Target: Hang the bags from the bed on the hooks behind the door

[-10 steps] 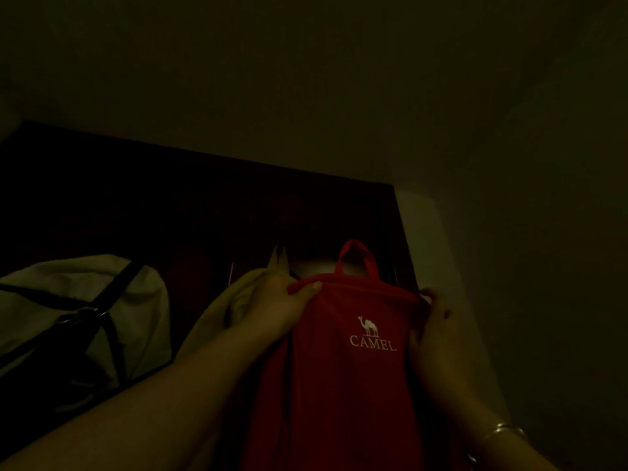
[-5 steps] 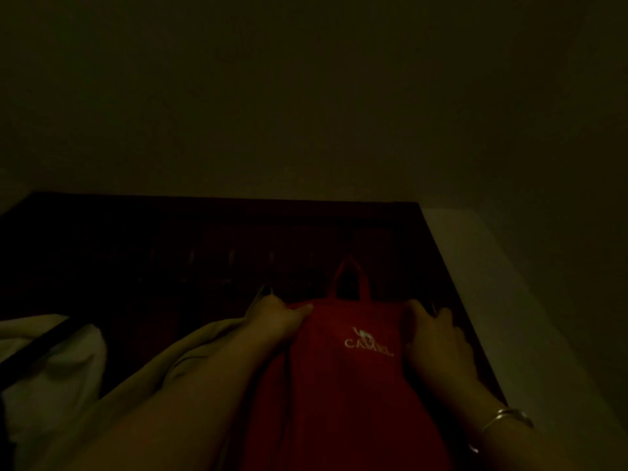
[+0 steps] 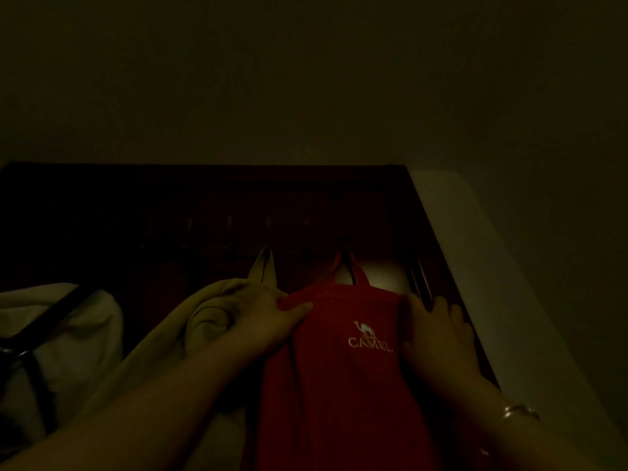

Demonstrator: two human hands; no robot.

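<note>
**Red Camel bag held at both upper corners against the door**

While the room stays very dim, we can make out the red bag [image 3: 343, 375] hanging flat against the dark wooden door [image 3: 170, 212], directly between our two hands. Our left hand [image 3: 268, 317] sits on the bag's upper left corner, thumb laid over the front of the red fabric and the fingers tucked behind the edge, so it pinches that corner. Our right hand [image 3: 438, 331] is at the upper right corner with its fingers curled around the side edge of the bag; how firmly it grips we cannot tell in this light. A bangle [image 3: 516, 411] circles the right wrist.

Above and between the hands, the bag's red loop handle [image 3: 350, 266] rises to the row of hooks [image 3: 268, 222]; the hook it reaches is too dark to see clearly. The white camel logo [image 3: 369, 338] lies just inside the right hand, well to the right of the left thumb.

Just beyond the left hand, touching its back, hangs a cream cloth bag [image 3: 210, 314], its pale straps [image 3: 263, 266] running up to the door. Farther out past the left forearm is a white bag with black straps [image 3: 57, 338]. Past the right hand, the door's edge meets a pale wall [image 3: 492, 273].
</note>
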